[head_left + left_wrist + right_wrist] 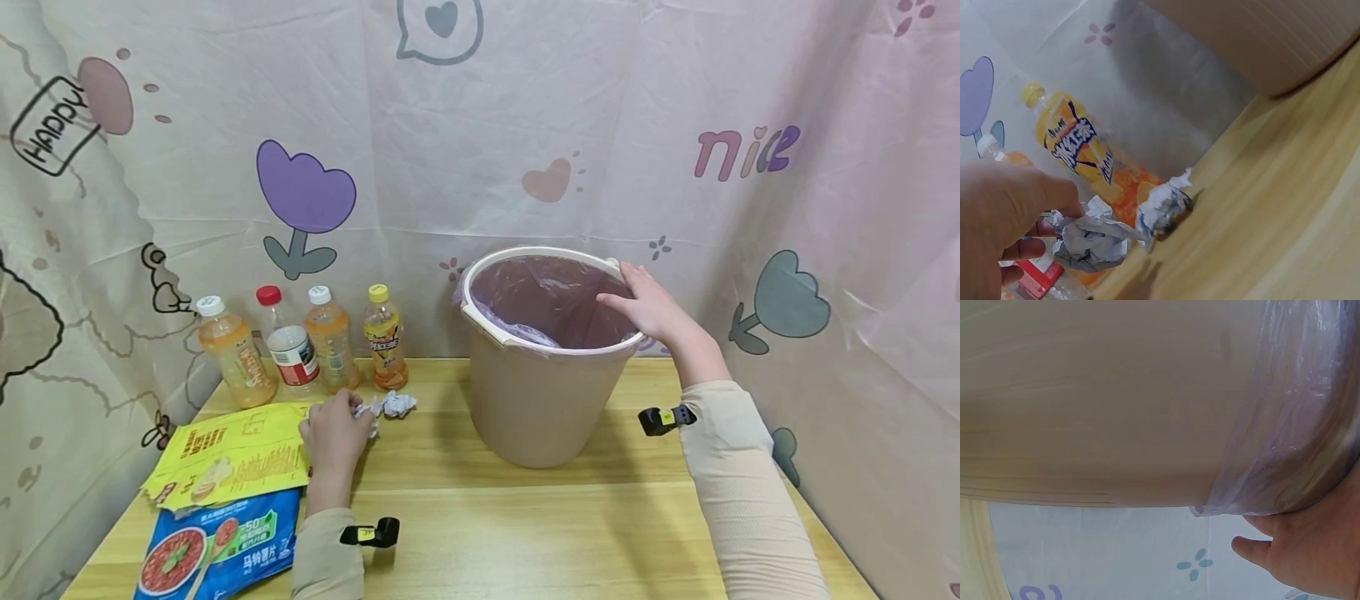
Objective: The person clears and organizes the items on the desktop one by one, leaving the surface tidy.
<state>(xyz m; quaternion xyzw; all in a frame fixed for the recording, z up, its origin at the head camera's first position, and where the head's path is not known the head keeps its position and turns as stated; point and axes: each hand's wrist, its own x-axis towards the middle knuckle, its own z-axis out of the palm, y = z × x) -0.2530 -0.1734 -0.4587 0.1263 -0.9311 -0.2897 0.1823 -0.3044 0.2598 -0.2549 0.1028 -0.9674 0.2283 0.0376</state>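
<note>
My left hand [335, 437] pinches a crumpled paper ball [1094, 240] between thumb and fingers, low over the table. Just beyond it a second crumpled paper ball [398, 404] lies near the foot of an orange drink bottle with a yellow cap [386, 342]. On the right, my right hand [651, 307] rests on the rim of a beige trash bin [540, 408], fingers fairly straight and the thumb over the opening. A thin purple bag [1285, 425] lines the bin and folds over its rim. The underside of the right hand is partly hidden.
Left of the yellow-capped bottle stand a white-capped bottle [330, 346], a red-capped bottle [288, 342] and another white-capped bottle [234, 354]. A yellow snack bag [232, 454] overlaps a blue chip bag [247, 554] beside the left arm. A patterned curtain [450, 125] hangs behind the table [465, 533].
</note>
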